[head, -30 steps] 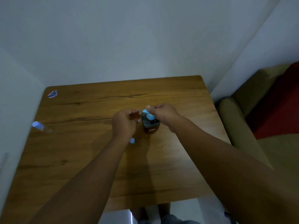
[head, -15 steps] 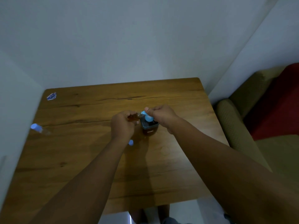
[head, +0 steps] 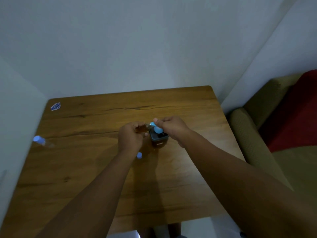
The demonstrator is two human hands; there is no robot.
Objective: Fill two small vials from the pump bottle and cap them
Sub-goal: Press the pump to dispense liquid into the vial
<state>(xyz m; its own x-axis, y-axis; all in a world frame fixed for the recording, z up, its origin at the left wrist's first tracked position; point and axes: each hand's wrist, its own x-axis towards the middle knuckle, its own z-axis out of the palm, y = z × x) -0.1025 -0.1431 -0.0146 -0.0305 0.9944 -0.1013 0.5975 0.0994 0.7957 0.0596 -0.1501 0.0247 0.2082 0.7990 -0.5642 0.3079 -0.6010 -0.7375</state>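
The pump bottle (head: 158,140), dark with a light-blue pump head, stands mid-table. My right hand (head: 171,128) curls over that pump head from the right. My left hand (head: 131,136) grips a small vial (head: 142,129) holding amber liquid, tilted with its mouth at the pump's spout. A loose blue cap (head: 139,155) lies on the table just below my left wrist. A second vial (head: 42,141) with a blue cap lies on its side near the table's left edge.
The wooden table (head: 103,169) is pushed into a wall corner, with walls at its back and left. A small blue-and-white sticker (head: 55,106) sits at the far-left corner. An olive armchair with a red cushion (head: 281,127) stands to the right.
Both hands stay at the pump bottle, vial held to the spout. The view has shifted slightly; no object has visibly moved on the table.
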